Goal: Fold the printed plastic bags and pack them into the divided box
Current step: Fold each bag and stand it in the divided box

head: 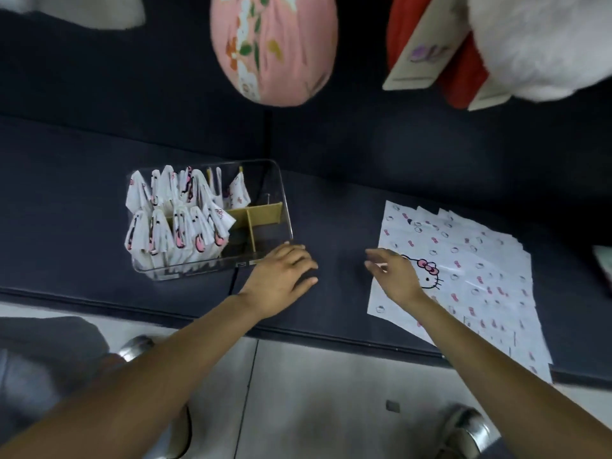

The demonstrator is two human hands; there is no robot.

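A clear divided box (284, 207) with tan cardboard dividers (255, 217) stands on the dark sofa seat at centre left. Several folded printed bags (172, 220) stand upright in its left compartments; its right compartments hold none. A stack of flat white printed bags (470, 260) with pink bows and a cat face lies on the seat at the right. My left hand (281, 276) rests flat on the seat by the box's near right corner, fingers straight and holding nothing. My right hand (394, 273) hovers over the stack's left edge, fingers spread.
A pink flowered cushion (275, 48) leans against the sofa back above the box. A white plush toy (543, 38) and a red item with cards (427, 54) sit at the top right. Pale floor and metal chair legs (470, 429) lie below the seat edge.
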